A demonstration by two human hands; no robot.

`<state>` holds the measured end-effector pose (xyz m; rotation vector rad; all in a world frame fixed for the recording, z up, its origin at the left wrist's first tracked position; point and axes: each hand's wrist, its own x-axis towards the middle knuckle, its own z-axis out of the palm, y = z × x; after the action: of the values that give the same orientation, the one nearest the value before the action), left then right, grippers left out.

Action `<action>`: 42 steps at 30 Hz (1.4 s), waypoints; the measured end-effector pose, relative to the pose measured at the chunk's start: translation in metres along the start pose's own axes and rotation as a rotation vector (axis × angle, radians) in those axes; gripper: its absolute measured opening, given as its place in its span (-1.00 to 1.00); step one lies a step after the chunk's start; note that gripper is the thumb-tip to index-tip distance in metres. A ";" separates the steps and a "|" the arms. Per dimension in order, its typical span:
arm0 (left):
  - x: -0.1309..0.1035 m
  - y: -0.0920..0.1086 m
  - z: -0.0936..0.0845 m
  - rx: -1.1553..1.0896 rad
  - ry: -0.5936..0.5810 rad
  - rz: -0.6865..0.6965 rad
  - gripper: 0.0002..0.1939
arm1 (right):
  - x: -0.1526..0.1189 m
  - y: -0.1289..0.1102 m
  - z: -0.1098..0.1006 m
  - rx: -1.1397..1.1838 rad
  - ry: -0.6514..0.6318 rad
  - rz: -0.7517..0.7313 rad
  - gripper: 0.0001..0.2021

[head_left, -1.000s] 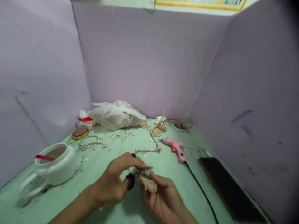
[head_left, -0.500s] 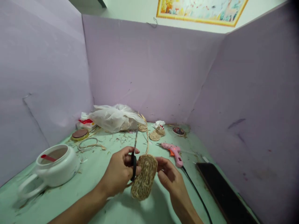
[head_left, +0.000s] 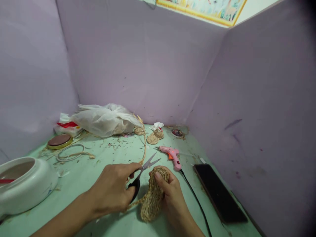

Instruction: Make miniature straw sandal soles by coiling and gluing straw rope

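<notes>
My left hand [head_left: 116, 187] is closed round the black handles of a pair of scissors [head_left: 143, 169], whose blades stand apart and point up to the right. In my right hand [head_left: 172, 194] is an oval coil of braided straw [head_left: 153, 200], tilted, with the thumb pressed on its upper face. A loose braided straw cord [head_left: 137, 202] runs from the coil's left side toward my left hand and passes partly out of sight beneath it. Further cord [head_left: 144, 144] stretches behind the scissors to the plastic bag. The blade tips are just above the coil, apart from it.
A pink glue gun [head_left: 171, 154] with a black cable lies right of centre, beside a dark phone [head_left: 219, 192]. At left are a white pot [head_left: 32, 194] and a round tin [head_left: 60, 141]. A plastic bag [head_left: 106, 120] and small straw pieces [head_left: 153, 138] lie at the back.
The scissors have turned from upright and closed to slanted with blades apart. My right hand has gone from the coil's edge to a thumb grip on it. The view has shifted right and down.
</notes>
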<state>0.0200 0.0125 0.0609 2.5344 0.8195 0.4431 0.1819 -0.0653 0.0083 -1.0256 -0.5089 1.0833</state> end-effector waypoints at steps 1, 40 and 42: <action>0.001 -0.003 0.000 0.014 -0.015 0.016 -0.55 | 0.001 0.001 -0.001 -0.004 -0.012 0.008 -0.64; -0.015 0.024 -0.026 0.129 -0.242 0.061 -0.58 | -0.021 -0.009 -0.004 -0.705 -0.231 -0.580 -0.81; -0.016 0.024 -0.025 0.131 -0.241 0.060 -0.58 | -0.020 -0.008 -0.005 -0.714 -0.220 -0.573 -0.81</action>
<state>0.0085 -0.0068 0.0911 2.6706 0.7035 0.1013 0.1806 -0.0864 0.0156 -1.2594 -1.3412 0.4903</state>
